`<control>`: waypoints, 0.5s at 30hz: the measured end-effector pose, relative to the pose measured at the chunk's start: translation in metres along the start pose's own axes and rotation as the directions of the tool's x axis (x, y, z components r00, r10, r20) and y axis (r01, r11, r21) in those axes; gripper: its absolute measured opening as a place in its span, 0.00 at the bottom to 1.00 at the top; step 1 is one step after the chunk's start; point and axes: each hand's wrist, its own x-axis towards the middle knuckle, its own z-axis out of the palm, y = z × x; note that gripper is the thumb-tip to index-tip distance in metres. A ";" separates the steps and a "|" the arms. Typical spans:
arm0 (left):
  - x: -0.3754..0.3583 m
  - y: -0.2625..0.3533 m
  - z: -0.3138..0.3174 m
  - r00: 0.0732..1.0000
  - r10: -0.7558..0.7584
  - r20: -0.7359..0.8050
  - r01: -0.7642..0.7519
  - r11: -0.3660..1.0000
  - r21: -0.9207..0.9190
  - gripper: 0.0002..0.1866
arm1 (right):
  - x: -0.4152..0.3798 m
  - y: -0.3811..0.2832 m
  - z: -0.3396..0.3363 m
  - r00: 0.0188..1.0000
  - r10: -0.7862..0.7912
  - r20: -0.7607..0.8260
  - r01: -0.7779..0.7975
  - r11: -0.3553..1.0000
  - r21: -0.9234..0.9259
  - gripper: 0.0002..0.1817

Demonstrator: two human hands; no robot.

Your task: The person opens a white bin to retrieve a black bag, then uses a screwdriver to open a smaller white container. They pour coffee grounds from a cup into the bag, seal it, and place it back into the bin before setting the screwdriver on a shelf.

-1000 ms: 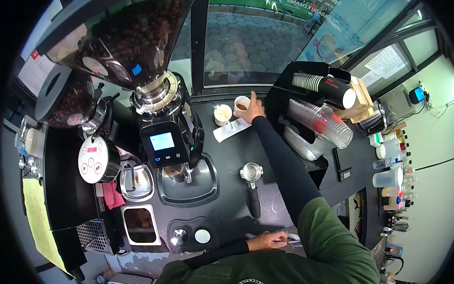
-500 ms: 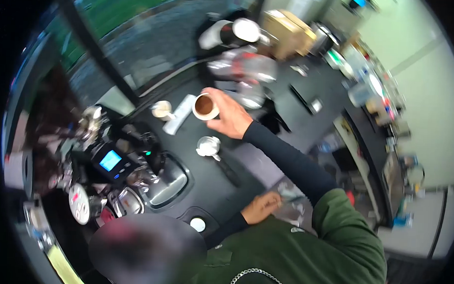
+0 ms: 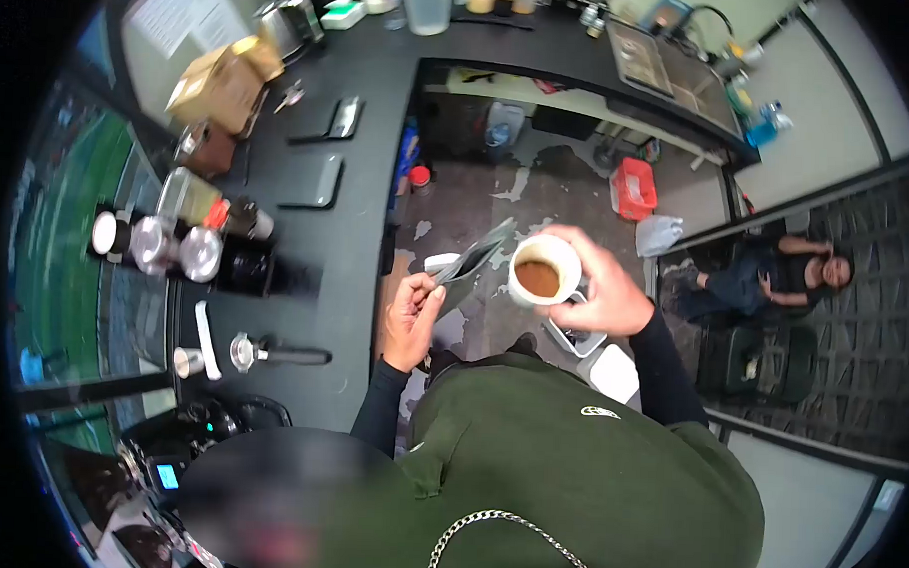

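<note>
In my right hand [image 3: 611, 292] is a white cup [image 3: 572, 256], tilted so that its opening faces the camera. Brown powder that looks like ground coffee [image 3: 538, 279] lies in it. My left hand [image 3: 410, 325] pinches a thin grey pouch [image 3: 472, 259] by its lower end, left of the cup and apart from it. Both are held over the floor beside the counter. On the counter to the left lies a portafilter [image 3: 243, 352] with a black handle.
Near the portafilter are a white strip [image 3: 204, 337] and a small cup [image 3: 187, 362]. A dark flat device [image 3: 313, 181], a cardboard box [image 3: 213, 90] and a kettle [image 3: 289, 26] stand farther along the counter [image 3: 361, 231]. Below is a red basket [image 3: 633, 188]; a person [image 3: 775, 280] sits at right.
The view has turned away from the coffee machine. My right hand has carried the cup from above the counter to over the floor. The pouch now shows clearly in my raised left hand.
</note>
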 end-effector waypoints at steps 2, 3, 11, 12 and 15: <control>0.009 0.001 0.031 0.998 0.023 0.054 -0.025 0.999 0.035 0.07 | -0.037 0.017 -0.010 0.999 0.003 0.033 -0.002 1.000 -0.025 0.39; 0.012 0.002 0.046 0.996 0.039 0.078 -0.044 0.997 0.062 0.07 | -0.051 0.027 -0.012 0.999 -0.024 0.024 0.025 0.998 -0.057 0.38; 0.036 0.005 0.162 0.935 0.034 0.354 -0.035 0.999 -0.005 0.07 | -0.133 0.061 -0.050 0.983 -0.021 -0.184 -0.026 0.968 -0.251 0.35; 0.038 0.006 0.175 0.916 0.034 0.399 -0.038 0.999 0.002 0.07 | -0.141 0.059 -0.057 0.979 -0.007 -0.204 -0.040 0.974 -0.225 0.35; 0.039 0.004 0.206 0.877 0.001 0.481 0.015 0.999 -0.030 0.07 | -0.167 0.057 -0.067 0.953 -0.004 -0.304 -0.089 0.952 -0.292 0.35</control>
